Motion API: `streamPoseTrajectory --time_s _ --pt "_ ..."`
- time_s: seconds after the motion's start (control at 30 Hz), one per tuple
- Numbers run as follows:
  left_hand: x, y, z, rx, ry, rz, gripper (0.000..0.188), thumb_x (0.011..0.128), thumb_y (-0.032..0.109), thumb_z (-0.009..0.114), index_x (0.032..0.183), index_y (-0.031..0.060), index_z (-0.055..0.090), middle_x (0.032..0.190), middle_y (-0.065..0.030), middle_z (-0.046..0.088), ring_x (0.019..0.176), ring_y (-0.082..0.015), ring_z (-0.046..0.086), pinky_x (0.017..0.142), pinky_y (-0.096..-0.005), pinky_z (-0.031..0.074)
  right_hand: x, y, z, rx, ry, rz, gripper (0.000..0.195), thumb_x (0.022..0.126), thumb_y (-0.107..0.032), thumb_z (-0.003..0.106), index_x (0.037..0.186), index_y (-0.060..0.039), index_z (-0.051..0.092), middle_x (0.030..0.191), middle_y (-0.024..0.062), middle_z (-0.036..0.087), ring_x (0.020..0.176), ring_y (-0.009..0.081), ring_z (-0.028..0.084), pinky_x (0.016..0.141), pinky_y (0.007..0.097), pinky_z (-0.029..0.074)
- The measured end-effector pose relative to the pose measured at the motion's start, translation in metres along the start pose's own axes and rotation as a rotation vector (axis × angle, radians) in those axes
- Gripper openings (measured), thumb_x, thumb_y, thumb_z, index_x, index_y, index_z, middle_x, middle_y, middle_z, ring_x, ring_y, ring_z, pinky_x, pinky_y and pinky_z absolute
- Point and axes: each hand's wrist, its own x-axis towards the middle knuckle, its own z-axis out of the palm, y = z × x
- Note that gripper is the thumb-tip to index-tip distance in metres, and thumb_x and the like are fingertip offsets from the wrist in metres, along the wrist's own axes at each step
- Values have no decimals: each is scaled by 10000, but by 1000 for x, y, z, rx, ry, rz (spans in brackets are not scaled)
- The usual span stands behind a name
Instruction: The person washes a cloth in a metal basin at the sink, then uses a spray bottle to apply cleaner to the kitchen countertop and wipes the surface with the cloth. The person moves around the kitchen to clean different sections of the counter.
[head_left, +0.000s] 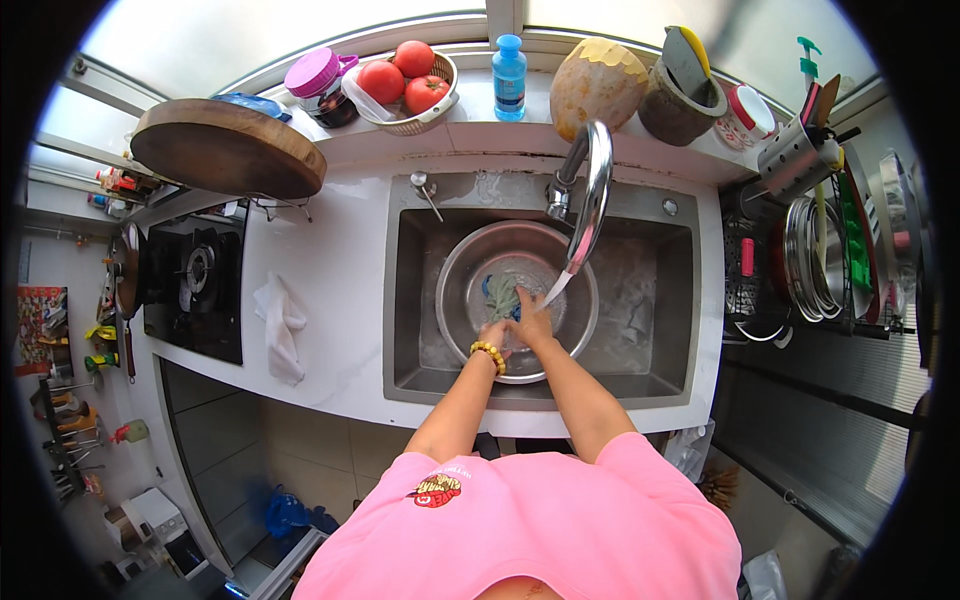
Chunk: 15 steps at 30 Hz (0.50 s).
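Observation:
Both hands are inside a round stainless steel basin (459, 330) that sits in the sink (637, 322). A pale green and blue cloth (499, 298) lies in the water there, bunched up. My left hand (494, 334), with a yellow bead bracelet at its wrist, grips the cloth's near end; its fingers are partly hidden. Close against it, my right hand (533, 321) holds the cloth's right side, thumb and fingers around it. Water runs from the chrome faucet (598, 195) down beside my right hand into the basin.
On the counter left of the sink lies a white cloth (282, 330), near a gas stove (196, 277) and a round wooden chopping board (225, 150). Along the ledge stand a tomato basket (442, 112), a blue bottle (509, 79), a melon (592, 90) and a stone mortar (675, 112). A dish rack (750, 277) stands right.

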Motion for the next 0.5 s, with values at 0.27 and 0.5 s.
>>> streamPoseTrajectory --time_s 0.27,0.5 --pt "-19 28 -5 -650 -299 -23 426 923 487 544 1190 154 533 1221 -113 560 1094 -291 552 863 -451 492 -4 4 -2 738 -151 200 278 755 -107 611 1014 -4 619 901 142 662 821 222 637 742 345 502" --pt "-8 22 44 -665 -339 166 153 905 298 590 909 147 614 821 -29 612 700 -174 603 606 -333 516 -26 -66 -92 583 241 122 200 783 -194 638 876 -20 608 767 161 645 711 357 627 655 415 482"
